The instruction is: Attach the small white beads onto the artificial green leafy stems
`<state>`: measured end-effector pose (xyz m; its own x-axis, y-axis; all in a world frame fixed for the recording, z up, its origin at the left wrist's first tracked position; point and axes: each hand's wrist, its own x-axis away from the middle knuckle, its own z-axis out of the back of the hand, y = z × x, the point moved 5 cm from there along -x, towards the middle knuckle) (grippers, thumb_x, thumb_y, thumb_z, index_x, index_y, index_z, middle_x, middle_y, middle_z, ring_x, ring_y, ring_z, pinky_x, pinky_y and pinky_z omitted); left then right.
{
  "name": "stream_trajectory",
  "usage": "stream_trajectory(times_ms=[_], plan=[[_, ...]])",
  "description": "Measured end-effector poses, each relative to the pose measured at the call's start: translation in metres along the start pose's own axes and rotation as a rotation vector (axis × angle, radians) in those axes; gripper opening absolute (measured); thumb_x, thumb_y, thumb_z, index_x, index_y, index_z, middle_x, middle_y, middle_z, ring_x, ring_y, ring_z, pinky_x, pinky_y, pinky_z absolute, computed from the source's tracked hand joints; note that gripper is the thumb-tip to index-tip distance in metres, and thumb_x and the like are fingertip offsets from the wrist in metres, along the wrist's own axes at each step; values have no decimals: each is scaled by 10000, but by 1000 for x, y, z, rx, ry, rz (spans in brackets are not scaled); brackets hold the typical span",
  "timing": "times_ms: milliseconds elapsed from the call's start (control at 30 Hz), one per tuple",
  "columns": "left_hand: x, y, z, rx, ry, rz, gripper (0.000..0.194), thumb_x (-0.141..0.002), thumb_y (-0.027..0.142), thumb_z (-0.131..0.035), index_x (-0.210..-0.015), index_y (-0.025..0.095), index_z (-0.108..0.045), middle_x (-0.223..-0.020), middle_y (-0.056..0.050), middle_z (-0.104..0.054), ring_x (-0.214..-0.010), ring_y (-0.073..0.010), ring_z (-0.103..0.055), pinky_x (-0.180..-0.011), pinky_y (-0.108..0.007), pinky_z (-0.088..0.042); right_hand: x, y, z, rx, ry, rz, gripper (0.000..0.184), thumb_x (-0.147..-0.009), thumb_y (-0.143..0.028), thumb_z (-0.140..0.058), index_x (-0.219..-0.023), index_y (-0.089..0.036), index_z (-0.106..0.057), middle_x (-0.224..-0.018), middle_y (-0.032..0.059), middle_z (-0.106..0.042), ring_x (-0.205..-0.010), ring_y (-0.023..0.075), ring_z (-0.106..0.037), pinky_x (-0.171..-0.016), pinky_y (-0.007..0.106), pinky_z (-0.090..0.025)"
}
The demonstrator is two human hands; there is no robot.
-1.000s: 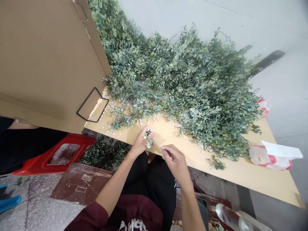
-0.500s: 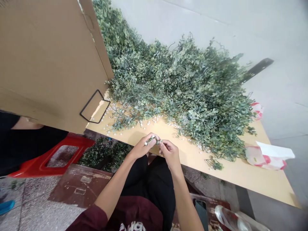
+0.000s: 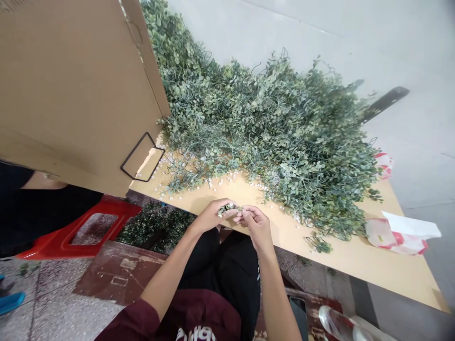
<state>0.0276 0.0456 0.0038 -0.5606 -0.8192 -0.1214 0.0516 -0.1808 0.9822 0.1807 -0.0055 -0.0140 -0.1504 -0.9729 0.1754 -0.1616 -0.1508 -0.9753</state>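
Observation:
Near the table's front edge, my left hand (image 3: 212,216) is closed around a small sprig of artificial leaves (image 3: 224,209) with white bead-like tips. My right hand (image 3: 256,225) meets it from the right, thumb and fingers pinched at the sprig's other end. Fingers partly hide what lies between the two hands. Beyond them, a large heap of artificial green stems (image 3: 284,128) covers much of the table (image 3: 227,192). Small white beads (image 3: 231,176) lie scattered along the heap's near side.
A tall cardboard box (image 3: 81,90) with a black wire frame (image 3: 142,157) at its corner stands on the left. To the right lie a red-and-white plastic bag (image 3: 396,237) and a loose sprig (image 3: 322,245). A red stool (image 3: 106,222), a phone (image 3: 297,312) and a person's dark clothing (image 3: 53,208) are lower down.
My right hand, apart from the left one second ago, has come in to the sprig and pinches its end. My left hand has turned the sprig more sideways and keeps hold of it.

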Motion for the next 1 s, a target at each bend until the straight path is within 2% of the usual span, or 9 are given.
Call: stream_trajectory(times_ms=[200, 300, 467, 700, 1000], plan=[[-1, 5, 0, -54, -14, -68, 347, -923, 454, -507, -956, 152, -675, -868, -66, -632, -799, -182, -590, -752, -264, -456, -1, -1, 5, -61, -13, 6, 255, -781, -391, -725, -936, -217, -622, -790, 31, -727, -636, 183, -683, -636, 324, -553], [0, 7, 0, -71, -7, -63, 324, -937, 421, -486, -899, 145, -652, -829, -49, -607, -767, -165, -570, -734, -254, -445, 1, -1, -1, -117, -79, -35, 237, -786, -395, -722, -898, -217, -614, -781, 31, -712, -634, 176, -675, -628, 315, -547], [2, 8, 0, -83, 8, -44, 301, -939, 392, -472, -848, 145, -619, -790, -35, -588, -743, -156, -544, -718, -248, -439, 4, 0, -12, -215, -163, -99, 226, -792, -386, -723, -870, -222, -588, -751, 5, -648, -574, 133, -599, -526, 251, -490], [3, 8, -1, -66, 9, -54, 319, -931, 413, -471, -841, 144, -616, -793, -42, -591, -748, -160, -551, -719, -250, -446, 3, 0, -19, -201, -167, -109, 249, -781, -400, -728, -830, -205, -579, -687, -20, -547, -521, 96, -465, -473, 214, -411], [4, 6, -1, -64, 11, -82, 297, -929, 398, -482, -847, 145, -615, -782, -33, -585, -716, -146, -538, -695, -237, -436, 1, 3, -18, -259, -179, -123, 214, -796, -361, -721, -799, -201, -578, -669, -33, -530, -512, 84, -452, -484, 208, -402]])
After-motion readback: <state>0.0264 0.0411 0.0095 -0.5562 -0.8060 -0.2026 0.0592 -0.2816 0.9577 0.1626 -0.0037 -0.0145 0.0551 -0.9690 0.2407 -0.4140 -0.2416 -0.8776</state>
